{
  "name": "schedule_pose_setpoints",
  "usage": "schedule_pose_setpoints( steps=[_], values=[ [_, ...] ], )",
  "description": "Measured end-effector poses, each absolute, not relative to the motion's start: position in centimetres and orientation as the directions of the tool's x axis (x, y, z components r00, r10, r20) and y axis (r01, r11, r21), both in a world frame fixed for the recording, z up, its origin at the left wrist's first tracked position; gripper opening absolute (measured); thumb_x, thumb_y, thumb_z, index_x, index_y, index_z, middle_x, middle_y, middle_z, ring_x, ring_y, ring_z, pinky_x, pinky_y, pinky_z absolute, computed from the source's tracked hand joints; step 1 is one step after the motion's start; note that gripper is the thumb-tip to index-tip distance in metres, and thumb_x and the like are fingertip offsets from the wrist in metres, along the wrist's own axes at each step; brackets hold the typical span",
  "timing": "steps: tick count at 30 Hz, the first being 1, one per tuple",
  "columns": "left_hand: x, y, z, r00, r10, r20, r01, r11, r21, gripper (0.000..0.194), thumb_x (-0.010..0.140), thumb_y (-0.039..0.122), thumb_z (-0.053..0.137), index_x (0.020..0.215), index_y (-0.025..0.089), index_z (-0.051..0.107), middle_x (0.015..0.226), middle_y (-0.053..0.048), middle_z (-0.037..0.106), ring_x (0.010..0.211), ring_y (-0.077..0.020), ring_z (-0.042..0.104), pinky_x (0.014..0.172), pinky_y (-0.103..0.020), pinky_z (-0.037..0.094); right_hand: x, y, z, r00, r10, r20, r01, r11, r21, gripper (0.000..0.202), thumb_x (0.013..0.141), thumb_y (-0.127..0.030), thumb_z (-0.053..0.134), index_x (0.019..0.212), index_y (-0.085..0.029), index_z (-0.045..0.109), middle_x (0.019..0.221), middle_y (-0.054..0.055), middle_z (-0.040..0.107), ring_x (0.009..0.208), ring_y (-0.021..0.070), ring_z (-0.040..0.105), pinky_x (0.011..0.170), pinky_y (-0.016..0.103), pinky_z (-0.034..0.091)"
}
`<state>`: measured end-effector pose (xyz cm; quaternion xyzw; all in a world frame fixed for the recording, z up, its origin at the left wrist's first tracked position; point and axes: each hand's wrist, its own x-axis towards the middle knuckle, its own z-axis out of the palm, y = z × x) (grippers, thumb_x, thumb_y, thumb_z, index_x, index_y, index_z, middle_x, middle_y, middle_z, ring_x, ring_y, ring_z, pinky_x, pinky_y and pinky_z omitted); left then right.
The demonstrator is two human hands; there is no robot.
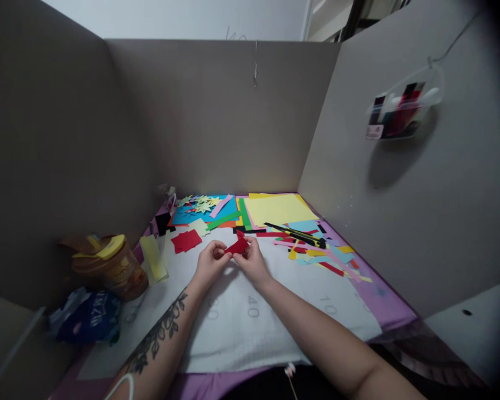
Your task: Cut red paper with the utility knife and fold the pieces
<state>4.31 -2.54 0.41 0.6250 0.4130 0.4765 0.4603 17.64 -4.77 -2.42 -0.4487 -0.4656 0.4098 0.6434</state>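
Nearest, below the grip, a white numbered sheet (233,347) covers much of the purple-topped bench (394,308); a blue packet (95,316) sits well left of the grip, with a brown tub (129,278) just behind it. In the grip itself, the left hand (210,260) and right hand (255,261) each close to a narrow pinch on a red paper piece (236,246), held between them just above the sheet, a small corner standing up at its far edge. This looks like folding or shaping; to do it well, keep both pinches level, bring the edges true before pressing, then run a thumb outward from the middle so the crease stays straight, pulling lightly, since thin paper could tear or skew. Left of the grip and slightly beyond lie flat red pieces (186,241); right of it, coloured strips (329,255) overlap loosely, with a black-and-yellow cutter (300,235) resting on them, apart from the fingers. Farther out, pale star cutouts (203,205) lie beyond the grip to the left, and a yellow sheet (281,210) to the right, before a grey panel (225,116).
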Motion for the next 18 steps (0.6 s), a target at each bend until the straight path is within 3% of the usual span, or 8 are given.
schedule_pose_setpoints(
  steps=[9, 16, 18],
  values=[
    [4.4, -2.5, 0.6, 0.196, 0.964, 0.181, 0.094, -0.202, 0.975, 0.023, 0.065, 0.026, 0.065, 0.079, 0.02, 0.048, 0.056, 0.008, 0.051, 0.047, -0.0069, 0.045, 0.047, -0.018, 0.033, 18.0, -4.9, -2.0, 0.239, 0.949, 0.208, -0.159, 0.249, -0.955, 0.045, 0.067, -0.02, 0.063, 0.103, -0.024, 0.037, 0.07, -0.005, 0.06, 0.062, 0.0135, 0.057, 0.058, 0.025, 0.043],
    [3.2, -1.7, 1.4, 0.097, 0.986, 0.138, 0.117, -0.149, 0.982, 0.029, 0.062, 0.028, 0.067, 0.081, 0.02, 0.047, 0.053, 0.008, 0.05, 0.045, -0.0077, 0.047, 0.047, -0.018, 0.035, 21.3, -3.6, -2.2, 0.446, 0.869, 0.215, -0.14, 0.305, -0.942, 0.037, 0.069, -0.022, 0.062, 0.097, -0.023, 0.038, 0.064, -0.008, 0.056, 0.058, 0.0113, 0.052, 0.06, 0.025, 0.04],
    [3.2, -1.6, 1.4, 0.064, 0.988, 0.14, 0.093, -0.145, 0.985, 0.029, 0.062, 0.028, 0.067, 0.081, 0.019, 0.047, 0.053, 0.008, 0.05, 0.046, -0.0078, 0.048, 0.048, -0.018, 0.036, 21.3, -3.5, -2.3, 0.408, 0.89, 0.206, -0.154, 0.289, -0.945, 0.038, 0.069, -0.023, 0.063, 0.097, -0.024, 0.038, 0.065, -0.008, 0.056, 0.059, 0.0121, 0.053, 0.061, 0.026, 0.041]
  ],
)
